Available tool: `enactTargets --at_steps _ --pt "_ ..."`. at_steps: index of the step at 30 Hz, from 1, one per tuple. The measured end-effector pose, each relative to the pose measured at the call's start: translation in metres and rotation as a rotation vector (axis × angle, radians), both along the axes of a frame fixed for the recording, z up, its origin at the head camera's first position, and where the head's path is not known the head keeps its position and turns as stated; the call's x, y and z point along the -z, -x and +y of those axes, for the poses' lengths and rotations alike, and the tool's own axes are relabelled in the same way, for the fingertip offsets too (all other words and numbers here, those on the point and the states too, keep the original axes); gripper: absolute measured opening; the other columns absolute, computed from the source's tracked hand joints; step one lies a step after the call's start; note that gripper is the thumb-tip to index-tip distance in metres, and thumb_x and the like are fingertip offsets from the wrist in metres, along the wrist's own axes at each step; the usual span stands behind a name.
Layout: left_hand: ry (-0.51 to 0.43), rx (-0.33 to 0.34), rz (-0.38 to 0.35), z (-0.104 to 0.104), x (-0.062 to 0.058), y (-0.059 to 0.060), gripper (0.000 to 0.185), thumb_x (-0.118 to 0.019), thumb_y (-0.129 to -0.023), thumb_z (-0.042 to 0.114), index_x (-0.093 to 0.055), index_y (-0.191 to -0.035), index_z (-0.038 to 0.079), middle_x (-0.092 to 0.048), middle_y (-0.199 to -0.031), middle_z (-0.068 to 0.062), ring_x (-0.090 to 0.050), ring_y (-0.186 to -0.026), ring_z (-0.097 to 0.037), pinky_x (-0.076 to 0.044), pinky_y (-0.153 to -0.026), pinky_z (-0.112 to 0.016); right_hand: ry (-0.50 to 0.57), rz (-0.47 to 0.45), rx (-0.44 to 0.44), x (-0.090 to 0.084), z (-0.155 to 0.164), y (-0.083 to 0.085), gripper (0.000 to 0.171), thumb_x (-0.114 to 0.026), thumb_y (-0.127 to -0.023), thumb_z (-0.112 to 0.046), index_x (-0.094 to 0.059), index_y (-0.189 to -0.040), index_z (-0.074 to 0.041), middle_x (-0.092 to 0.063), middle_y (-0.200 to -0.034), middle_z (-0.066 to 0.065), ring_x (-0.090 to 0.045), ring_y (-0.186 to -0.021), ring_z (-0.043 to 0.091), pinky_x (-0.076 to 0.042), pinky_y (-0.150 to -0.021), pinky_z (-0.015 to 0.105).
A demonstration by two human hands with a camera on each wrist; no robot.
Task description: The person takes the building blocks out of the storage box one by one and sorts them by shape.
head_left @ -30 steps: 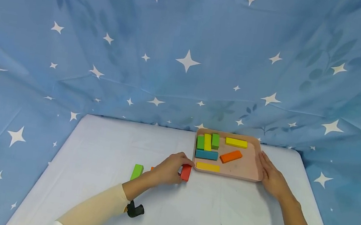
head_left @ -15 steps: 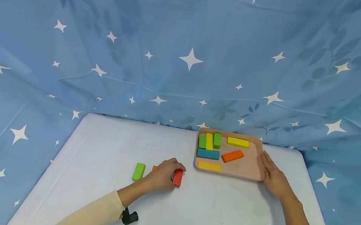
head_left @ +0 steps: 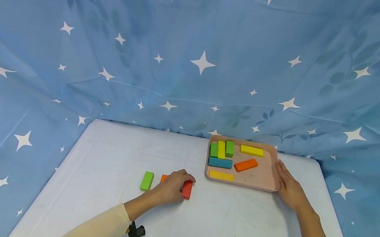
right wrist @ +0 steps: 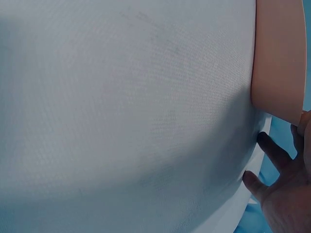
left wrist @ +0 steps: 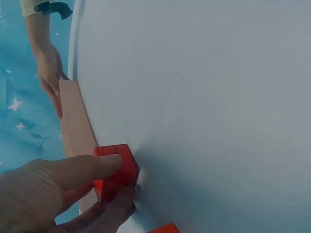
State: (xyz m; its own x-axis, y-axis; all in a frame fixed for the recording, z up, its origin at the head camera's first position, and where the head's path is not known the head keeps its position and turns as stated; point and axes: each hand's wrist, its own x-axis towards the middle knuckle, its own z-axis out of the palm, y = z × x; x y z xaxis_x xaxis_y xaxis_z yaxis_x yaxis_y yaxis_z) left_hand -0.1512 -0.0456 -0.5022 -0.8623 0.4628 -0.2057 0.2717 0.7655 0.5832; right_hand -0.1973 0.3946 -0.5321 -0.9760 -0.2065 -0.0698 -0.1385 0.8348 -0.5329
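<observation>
My left hand pinches a red block between thumb and fingers, over the table left of the tray's near corner. In the left wrist view, the thumb lies across this red block. My right hand rests with extended fingers against the right end of a pink tray. Inside the tray lie a blue block, an orange block, and several green and yellow blocks. A light green block lies left of my left hand. Another orange block is partly hidden behind it.
A white cloth covers the table. Behind it hangs a blue curtain with white stars, close to the tray's far side. Black wrist devices sit below both hands, the left device low over the cloth.
My left hand, holding the red block, has drawn back from the tray's near left corner, leftward and toward the near edge. The right hand stays against the tray.
</observation>
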Motion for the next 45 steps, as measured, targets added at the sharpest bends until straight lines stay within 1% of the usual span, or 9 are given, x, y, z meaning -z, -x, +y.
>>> enactTargets --at_steps 5,14,20,25,29,33,36,40,45 --pt "0.002 0.004 0.004 0.000 0.001 0.000 0.056 -0.081 -0.080 -0.003 -0.067 -0.132 0.015 -0.063 -0.117 -0.001 -0.054 -0.100 -0.015 -0.052 -0.080 -0.023 0.003 -0.008 0.007 -0.001 -0.001 0.000 0.057 -0.032 -0.113 -0.015 -0.014 -0.167 -0.008 -0.012 -0.173 0.019 -0.020 -0.153 0.053 -0.024 -0.116 0.071" --pt "0.022 0.003 0.026 -0.001 0.002 -0.001 0.054 -0.081 -0.081 0.000 -0.066 -0.131 0.017 -0.063 -0.117 -0.001 -0.055 -0.101 -0.015 -0.053 -0.083 -0.025 0.006 -0.026 0.011 -0.001 -0.001 0.001 0.058 -0.032 -0.113 -0.015 -0.012 -0.167 -0.010 -0.010 -0.174 0.018 -0.019 -0.154 0.053 -0.023 -0.117 0.071" --pt "0.028 0.005 0.033 -0.001 0.001 -0.002 0.056 -0.082 -0.081 0.001 -0.066 -0.131 0.018 -0.063 -0.118 0.000 -0.055 -0.102 -0.015 -0.054 -0.085 -0.027 0.007 -0.019 0.009 0.001 0.000 0.002 0.058 -0.032 -0.113 -0.015 -0.013 -0.167 -0.010 -0.011 -0.174 0.018 -0.019 -0.154 0.053 -0.023 -0.117 0.071" --pt "0.038 0.042 0.023 -0.005 0.000 -0.002 0.063 -0.083 -0.081 0.004 -0.061 -0.138 0.019 -0.063 -0.124 0.001 -0.055 -0.107 -0.015 -0.054 -0.088 -0.028 0.010 -0.014 0.009 0.002 0.001 0.002 0.058 -0.033 -0.113 -0.015 -0.013 -0.167 -0.010 -0.013 -0.173 0.019 -0.020 -0.153 0.054 -0.024 -0.116 0.072" --pt "0.040 0.078 0.024 -0.009 -0.006 0.002 0.068 -0.088 -0.079 0.009 -0.060 -0.141 0.018 -0.061 -0.128 0.000 -0.056 -0.113 -0.017 -0.055 -0.092 -0.029 0.013 -0.013 0.007 0.002 0.001 0.002 0.058 -0.033 -0.113 -0.014 -0.013 -0.167 -0.010 -0.012 -0.173 0.019 -0.020 -0.153 0.054 -0.024 -0.116 0.072" --pt "0.024 0.105 0.011 -0.009 -0.016 0.012 0.067 -0.090 -0.081 0.014 -0.061 -0.141 0.016 -0.060 -0.133 -0.003 -0.057 -0.121 -0.021 -0.055 -0.100 -0.034 0.015 -0.008 0.008 0.003 0.002 0.001 0.057 -0.033 -0.113 -0.014 -0.014 -0.167 -0.010 -0.013 -0.173 0.019 -0.021 -0.153 0.053 -0.024 -0.116 0.071" --pt "0.014 0.127 0.004 -0.005 -0.023 0.022 0.060 -0.086 -0.086 0.015 -0.061 -0.140 0.015 -0.059 -0.137 -0.007 -0.057 -0.124 -0.023 -0.053 -0.105 -0.038 0.016 -0.008 0.008 0.004 0.003 0.001 0.057 -0.033 -0.113 -0.014 -0.014 -0.167 -0.010 -0.013 -0.173 0.019 -0.021 -0.153 0.053 -0.025 -0.116 0.071" --pt "-0.025 0.152 0.001 0.006 -0.028 0.042 0.051 -0.081 -0.091 0.014 -0.063 -0.138 0.014 -0.062 -0.138 -0.007 -0.059 -0.125 -0.025 -0.053 -0.105 -0.039 0.020 -0.004 0.008 0.004 0.002 0.000 0.057 -0.033 -0.113 -0.015 -0.014 -0.167 -0.010 -0.013 -0.174 0.018 -0.021 -0.154 0.052 -0.024 -0.117 0.071" --pt "-0.144 0.186 -0.014 0.022 -0.028 0.070 0.045 -0.077 -0.093 0.011 -0.065 -0.137 0.008 -0.066 -0.134 -0.010 -0.063 -0.121 -0.030 -0.054 -0.101 -0.036 0.015 0.001 0.010 0.004 0.002 0.001 0.057 -0.033 -0.113 -0.015 -0.015 -0.167 -0.010 -0.013 -0.173 0.019 -0.021 -0.154 0.051 -0.024 -0.118 0.069"
